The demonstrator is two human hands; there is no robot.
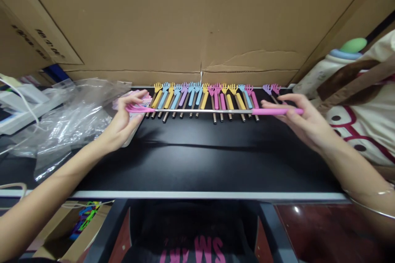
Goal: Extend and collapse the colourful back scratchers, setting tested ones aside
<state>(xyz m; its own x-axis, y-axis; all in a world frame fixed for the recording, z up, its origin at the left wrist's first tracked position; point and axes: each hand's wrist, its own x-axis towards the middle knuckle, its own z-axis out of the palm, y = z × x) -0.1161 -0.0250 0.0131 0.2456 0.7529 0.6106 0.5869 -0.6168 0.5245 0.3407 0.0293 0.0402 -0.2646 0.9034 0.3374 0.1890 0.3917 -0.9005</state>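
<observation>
I hold a pink telescopic back scratcher (203, 111) stretched out level above a black table (197, 160). My left hand (125, 121) pinches its pink claw end at the left. My right hand (300, 121) grips its pink handle at the right. The thin metal rod runs between them. Behind the rod lies a row of several small back scratchers (197, 96) in yellow, blue, purple and pink, claws pointing away from me, along the table's far edge.
Crumpled clear plastic bags (68, 119) lie at the left of the table. A cardboard wall (197, 24) rises behind. A cream bag with brown straps (358, 98) stands at the right. An open cardboard box (74, 222) sits below the table's left front.
</observation>
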